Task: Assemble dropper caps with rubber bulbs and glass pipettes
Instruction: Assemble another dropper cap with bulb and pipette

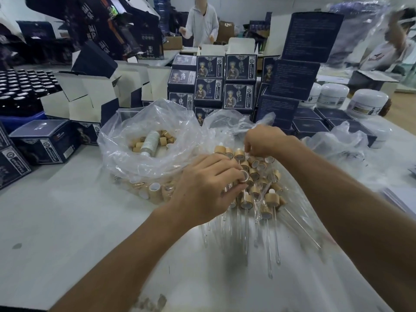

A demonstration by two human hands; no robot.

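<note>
A heap of assembled droppers [258, 190], tan bamboo-look caps with white bulbs and clear glass pipettes, lies on a clear plastic sheet [292, 278] in front of me. My left hand [207, 188] rests on the heap's left side, thumb and forefinger pinching one cap [244, 176] with its open end facing me. Farther back, my right hand [265, 140] reaches into the heap's far edge, fingers curled down among the caps; what it holds is hidden. A clear bag [146, 158] of loose caps sits to the left.
Dark blue printed boxes [225, 82] are stacked behind the bags, with open white-lined cartons [90, 95] to the left and white jars [364, 102] at the right. A tray of dark bottles [20, 86] stands far left. A person in white stands at the back.
</note>
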